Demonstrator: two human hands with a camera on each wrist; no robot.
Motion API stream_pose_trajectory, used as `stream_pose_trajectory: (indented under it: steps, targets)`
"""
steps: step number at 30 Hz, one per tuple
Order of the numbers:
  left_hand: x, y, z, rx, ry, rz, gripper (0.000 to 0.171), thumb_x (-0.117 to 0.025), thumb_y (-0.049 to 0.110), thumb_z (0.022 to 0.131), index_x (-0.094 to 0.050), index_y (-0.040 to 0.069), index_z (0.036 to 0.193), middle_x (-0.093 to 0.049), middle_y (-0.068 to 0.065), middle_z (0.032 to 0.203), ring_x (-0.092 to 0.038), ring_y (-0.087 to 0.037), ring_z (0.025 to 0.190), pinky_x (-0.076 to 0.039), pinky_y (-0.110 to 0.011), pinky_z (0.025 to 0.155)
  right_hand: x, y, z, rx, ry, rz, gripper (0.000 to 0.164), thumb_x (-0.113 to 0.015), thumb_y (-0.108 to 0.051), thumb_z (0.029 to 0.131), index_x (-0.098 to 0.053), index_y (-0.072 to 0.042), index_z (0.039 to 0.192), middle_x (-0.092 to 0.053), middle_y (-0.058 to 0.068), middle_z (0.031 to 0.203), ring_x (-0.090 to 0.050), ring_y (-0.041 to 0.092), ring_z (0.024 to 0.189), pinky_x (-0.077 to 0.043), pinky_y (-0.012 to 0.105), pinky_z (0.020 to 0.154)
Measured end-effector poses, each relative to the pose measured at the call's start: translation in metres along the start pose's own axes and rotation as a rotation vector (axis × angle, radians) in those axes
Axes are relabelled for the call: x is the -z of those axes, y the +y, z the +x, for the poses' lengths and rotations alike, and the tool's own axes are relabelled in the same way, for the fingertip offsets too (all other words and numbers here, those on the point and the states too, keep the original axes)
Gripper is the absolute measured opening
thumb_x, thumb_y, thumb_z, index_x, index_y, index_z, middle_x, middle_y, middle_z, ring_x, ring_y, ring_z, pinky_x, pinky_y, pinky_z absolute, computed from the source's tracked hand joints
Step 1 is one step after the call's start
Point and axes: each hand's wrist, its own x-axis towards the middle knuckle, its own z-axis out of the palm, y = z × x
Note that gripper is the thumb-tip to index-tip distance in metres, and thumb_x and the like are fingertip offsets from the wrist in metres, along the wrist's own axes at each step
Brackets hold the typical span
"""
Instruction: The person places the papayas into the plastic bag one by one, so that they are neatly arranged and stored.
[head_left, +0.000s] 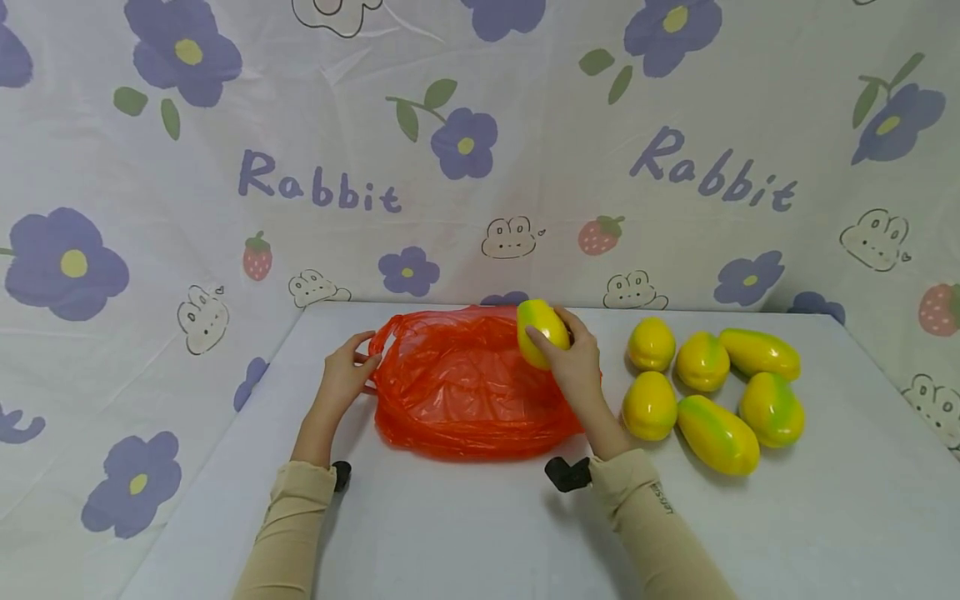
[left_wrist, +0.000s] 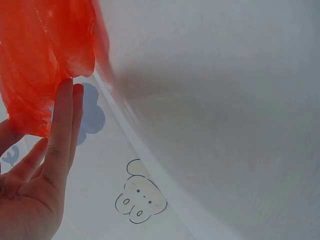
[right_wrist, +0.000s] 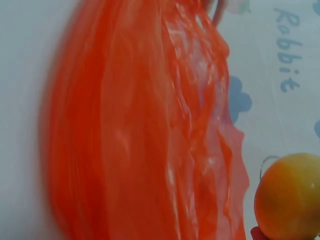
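Shows a pale printed cloth backdrop (head_left: 555,117) across the upper half of the head view, reaching down to the lower left. Carries purple flowers (head_left: 187,52) with yellow centres, green leaves (head_left: 131,101), pink strawberries (head_left: 599,237) and outlined rabbit faces (head_left: 510,240), plus purple "Rabbit" lettering (head_left: 320,187) twice, left of centre and at upper right (slanting downhill on the right). Creases a little at upper left of centre. Meets the back edge of a white tabletop (head_left: 450,533) about mid-frame. Takes soft light, with blurred shadows (head_left: 558,507) at lower centre. Appears sideways in the right wrist view, lettering at upper right.
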Motion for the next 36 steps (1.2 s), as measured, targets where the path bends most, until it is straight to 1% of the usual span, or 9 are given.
stream_pose_trajectory:
  steps: [3, 9, 13, 22, 30, 36]
  targets:
    - [0.0, 0.0, 0.0, -0.005, 0.0, -0.002, 0.052, -0.052, 0.015, 0.099, -0.037, 0.011, 0.149, -0.059, -0.028, 0.118, -0.068, -0.032, 0.086, -0.061, -0.044, 0.069, -0.011, -0.002, -0.003, -0.002, -0.009, 0.006, 0.066, -0.069, -0.034, 0.09, -0.043, -0.011, 0.146, -0.051, 0.013, 0.142, -0.05, 0.029, 0.122, -0.044, 0.045, 0.109]
    - [0.0, 0.001, 0.002, -0.012, -0.002, 0.0, 0.052, -0.052, 0.015, 0.099, -0.037, 0.011, 0.149, -0.059, -0.029, 0.118, -0.068, -0.033, 0.086, -0.06, -0.045, 0.071, -0.031, -0.006, -0.008, -0.015, -0.05, 0.026, 0.065, -0.069, -0.035, 0.09, -0.043, -0.017, 0.146, -0.05, 0.009, 0.14, -0.05, 0.029, 0.123, -0.047, 0.045, 0.108]
    - [-0.001, 0.001, 0.003, -0.013, 0.004, -0.004, 0.052, -0.053, 0.015, 0.099, -0.038, 0.011, 0.148, -0.059, -0.029, 0.118, -0.068, -0.033, 0.087, -0.061, -0.045, 0.069, -0.042, -0.007, -0.011, -0.014, -0.07, 0.044, 0.065, -0.07, -0.036, 0.089, -0.044, -0.017, 0.145, -0.051, 0.01, 0.138, -0.051, 0.029, 0.122, -0.047, 0.046, 0.107]
    - [-0.001, 0.002, 0.001, 0.006, -0.002, -0.009, 0.052, -0.052, 0.015, 0.099, -0.037, 0.011, 0.149, -0.059, -0.028, 0.118, -0.068, -0.032, 0.087, -0.061, -0.044, 0.07, -0.063, -0.009, -0.021, -0.044, -0.102, 0.054, 0.066, -0.071, -0.038, 0.087, -0.044, -0.018, 0.144, -0.053, 0.007, 0.136, -0.053, 0.028, 0.12, -0.05, 0.044, 0.104]
    - [0.0, 0.003, 0.0, 0.007, -0.002, -0.004, 0.052, -0.052, 0.016, 0.1, -0.037, 0.011, 0.149, -0.058, -0.027, 0.118, -0.068, -0.032, 0.088, -0.061, -0.044, 0.071, -0.081, -0.01, -0.028, -0.048, -0.117, 0.065, 0.068, -0.073, -0.038, 0.085, -0.045, -0.016, 0.143, -0.054, 0.008, 0.135, -0.054, 0.028, 0.119, -0.051, 0.044, 0.102]
    - [0.0, 0.003, 0.0, 0.013, -0.006, -0.007, 0.052, -0.052, 0.016, 0.1, -0.037, 0.011, 0.149, -0.059, -0.027, 0.119, -0.068, -0.034, 0.091, -0.061, -0.042, 0.07, -0.092, -0.01, -0.035, -0.071, -0.141, 0.041, 0.068, -0.073, -0.039, 0.085, -0.044, -0.018, 0.143, -0.054, 0.008, 0.136, -0.054, 0.028, 0.12, -0.051, 0.044, 0.102]
